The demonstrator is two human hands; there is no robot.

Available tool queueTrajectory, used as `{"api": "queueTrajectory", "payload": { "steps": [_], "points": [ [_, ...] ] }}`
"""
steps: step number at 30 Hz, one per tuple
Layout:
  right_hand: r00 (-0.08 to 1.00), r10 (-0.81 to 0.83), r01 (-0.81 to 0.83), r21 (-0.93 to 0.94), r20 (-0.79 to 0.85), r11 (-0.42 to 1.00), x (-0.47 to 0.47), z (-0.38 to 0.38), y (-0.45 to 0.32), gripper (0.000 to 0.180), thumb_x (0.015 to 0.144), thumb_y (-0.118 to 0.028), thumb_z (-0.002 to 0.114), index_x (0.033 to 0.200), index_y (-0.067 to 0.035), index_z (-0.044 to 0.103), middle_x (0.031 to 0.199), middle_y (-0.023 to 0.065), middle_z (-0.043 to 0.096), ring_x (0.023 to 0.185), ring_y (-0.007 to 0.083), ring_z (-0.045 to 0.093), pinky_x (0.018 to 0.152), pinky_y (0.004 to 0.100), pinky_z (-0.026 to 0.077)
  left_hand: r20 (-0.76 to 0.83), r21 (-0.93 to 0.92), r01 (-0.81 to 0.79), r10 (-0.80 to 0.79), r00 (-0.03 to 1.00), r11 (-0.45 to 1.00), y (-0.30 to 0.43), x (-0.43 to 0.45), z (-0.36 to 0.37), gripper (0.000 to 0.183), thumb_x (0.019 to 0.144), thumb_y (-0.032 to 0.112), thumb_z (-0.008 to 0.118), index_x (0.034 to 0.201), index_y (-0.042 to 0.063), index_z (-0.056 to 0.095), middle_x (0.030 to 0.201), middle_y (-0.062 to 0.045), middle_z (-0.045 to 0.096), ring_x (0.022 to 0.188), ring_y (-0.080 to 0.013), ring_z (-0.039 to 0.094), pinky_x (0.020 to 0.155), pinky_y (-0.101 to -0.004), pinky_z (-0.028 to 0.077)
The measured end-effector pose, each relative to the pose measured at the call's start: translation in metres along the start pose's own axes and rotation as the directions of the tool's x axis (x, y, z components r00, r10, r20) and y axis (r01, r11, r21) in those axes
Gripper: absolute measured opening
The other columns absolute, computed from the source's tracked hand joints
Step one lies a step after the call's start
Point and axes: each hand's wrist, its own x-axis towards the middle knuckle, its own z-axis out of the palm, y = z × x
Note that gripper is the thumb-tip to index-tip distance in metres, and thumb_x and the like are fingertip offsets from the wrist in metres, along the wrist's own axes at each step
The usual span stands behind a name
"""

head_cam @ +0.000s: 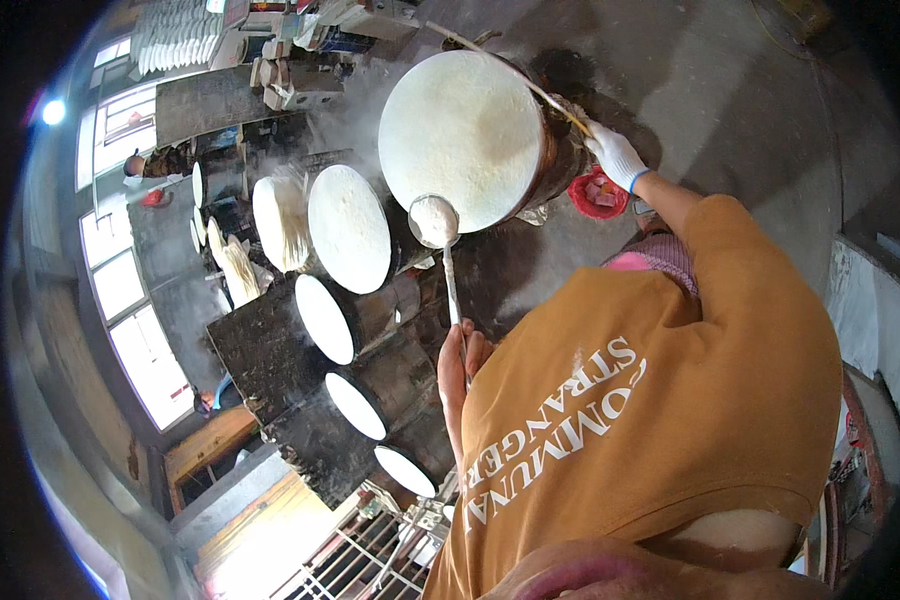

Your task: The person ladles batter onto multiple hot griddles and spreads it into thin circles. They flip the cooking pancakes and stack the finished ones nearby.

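Observation:
My left hand, bare, grips the handle of a long ladle coated with white residue. The ladle's round bowl, with white batter in it, rests over the near edge of a large round griddle. A pale, thin round sheet covers the griddle, with a darker patch near its middle. My right hand, in a white knit glove with a blue cuff edge, holds a long thin wooden stick that reaches across the griddle's far right edge. My fingers partly hide the stick's end.
More round, white-topped griddles stand left, one with a stack of pale sheets. Dark metal plates lie beside them. A red-lined container is on the floor near my legs. Steam drifts at upper left. Another person is far left.

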Motion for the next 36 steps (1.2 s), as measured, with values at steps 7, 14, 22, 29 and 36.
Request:
{"api": "queueTrajectory", "payload": {
  "steps": [7, 14, 22, 29, 36],
  "points": [
    [0.983, 0.053, -0.064, 0.059, 0.174, 0.996, 0.070, -0.022, -0.015, 0.039, 0.094, -0.022, 0.048, 0.128, -0.003, 0.047, 0.115, 0.0247, 0.058, 0.107, 0.0403, 0.056, 0.087, 0.0421, 0.045, -0.076, -0.032, 0.019, -0.021, 0.997, 0.999, -0.001, 0.004, 0.021, 0.024, 0.100, 0.028, 0.038, 0.092, 0.009, 0.051, 0.046, 0.002, 0.031, 0.040, -0.0095, 0.030, 0.039, -0.0245, 0.028],
    [0.924, 0.230, -0.283, 0.143, 0.306, 0.948, 0.004, -0.022, 0.016, 0.023, 0.091, -0.019, 0.052, 0.108, -0.004, 0.050, 0.085, 0.0224, 0.061, 0.081, 0.0379, 0.061, 0.070, 0.0417, 0.046, -0.052, -0.027, 0.037, -0.038, 0.998, 0.999, -0.004, 0.007, -0.008, 0.019, 0.097, 0.027, 0.045, 0.089, 0.011, 0.052, 0.043, 0.001, 0.032, 0.037, -0.0096, 0.028, 0.036, -0.0247, 0.025],
    [0.901, 0.142, -0.166, 0.023, 0.411, 0.986, -0.113, -0.018, 0.002, 0.020, 0.088, -0.019, 0.055, 0.095, -0.001, 0.049, 0.079, 0.0238, 0.057, 0.082, 0.0422, 0.058, 0.068, 0.0424, 0.045, 0.090, 0.008, 0.049, -0.050, 0.995, 0.999, -0.003, -0.004, -0.065, 0.021, 0.098, 0.029, 0.044, 0.090, 0.011, 0.051, 0.043, 0.001, 0.032, 0.038, -0.0100, 0.028, 0.036, -0.0251, 0.025],
    [0.887, 0.043, -0.044, -0.008, 0.459, 0.999, -0.177, 0.029, -0.034, 0.018, 0.087, -0.017, 0.056, 0.088, 0.000, 0.049, 0.078, 0.0243, 0.058, 0.076, 0.0415, 0.058, 0.061, 0.0442, 0.043, 0.002, 0.165, 0.014, -0.015, 1.000, 0.986, -0.008, -0.039, -0.127, 0.029, 0.098, 0.027, 0.039, 0.075, 0.010, 0.044, 0.045, 0.000, 0.033, 0.038, -0.0107, 0.031, 0.038, -0.0249, 0.028],
    [0.769, -0.097, 0.054, 0.088, 0.631, 0.995, -0.196, 0.110, -0.086, 0.021, 0.087, -0.021, 0.059, 0.086, -0.001, 0.051, 0.074, 0.0183, 0.062, 0.074, 0.0367, 0.063, 0.063, 0.0432, 0.047, -0.086, -0.077, -0.001, -0.006, 0.996, 0.997, -0.031, -0.076, -0.222, 0.038, 0.097, 0.026, 0.037, 0.062, 0.011, 0.037, 0.045, 0.000, 0.032, 0.036, -0.0123, 0.033, 0.034, -0.0269, 0.030]
  ]
}}
